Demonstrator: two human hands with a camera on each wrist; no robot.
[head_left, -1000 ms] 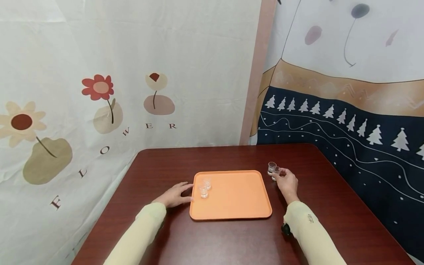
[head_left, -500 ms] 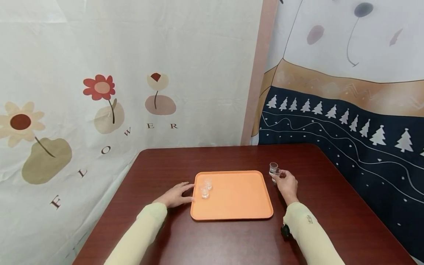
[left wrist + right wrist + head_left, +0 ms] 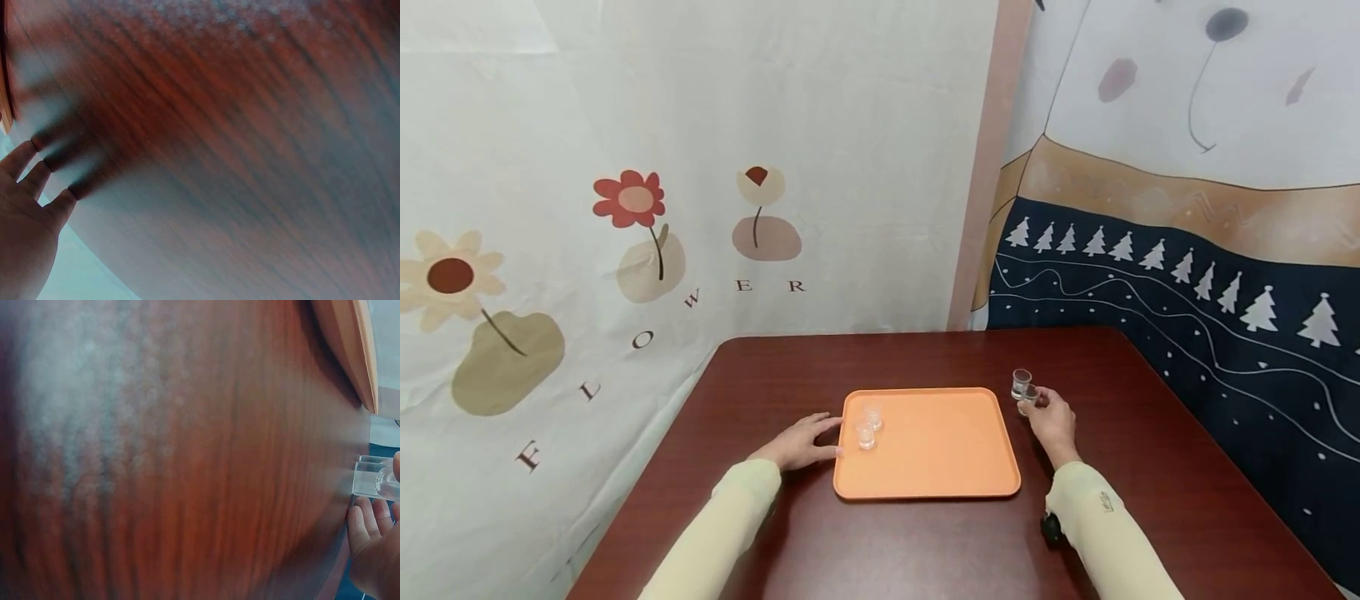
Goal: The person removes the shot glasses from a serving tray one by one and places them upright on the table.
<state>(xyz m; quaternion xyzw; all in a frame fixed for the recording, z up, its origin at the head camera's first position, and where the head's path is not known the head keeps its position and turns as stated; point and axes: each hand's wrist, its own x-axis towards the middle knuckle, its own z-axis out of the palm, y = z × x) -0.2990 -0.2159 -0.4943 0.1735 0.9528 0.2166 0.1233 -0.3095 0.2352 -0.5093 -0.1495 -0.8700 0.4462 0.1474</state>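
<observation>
My right hand (image 3: 1055,427) pinches a small clear shot glass (image 3: 372,479) upright between thumb and fingers, right of the tray. A second shot glass (image 3: 1021,383) stands just behind it on the table. In the head view my left hand (image 3: 797,443) rests at the left rim of an orange tray (image 3: 940,446), its thumb and fingers spread along the edge. On the tray's left part stand two more clear glasses, a front glass (image 3: 866,437) and a rear glass (image 3: 873,417), close together. The left wrist view shows the left fingers (image 3: 37,178) straight, low over the wood.
The dark red-brown table (image 3: 910,550) has rounded far corners. Behind it hangs a pale cloth (image 3: 865,167) with printed flowers, and on the right a dark blue cloth (image 3: 1150,333) with white trees. A black band (image 3: 1052,530) shows under the right sleeve.
The whole head view has shifted slightly to the right. Both hands and the glasses keep nearly the same places relative to the tray, with the right hand still pinching its glass.
</observation>
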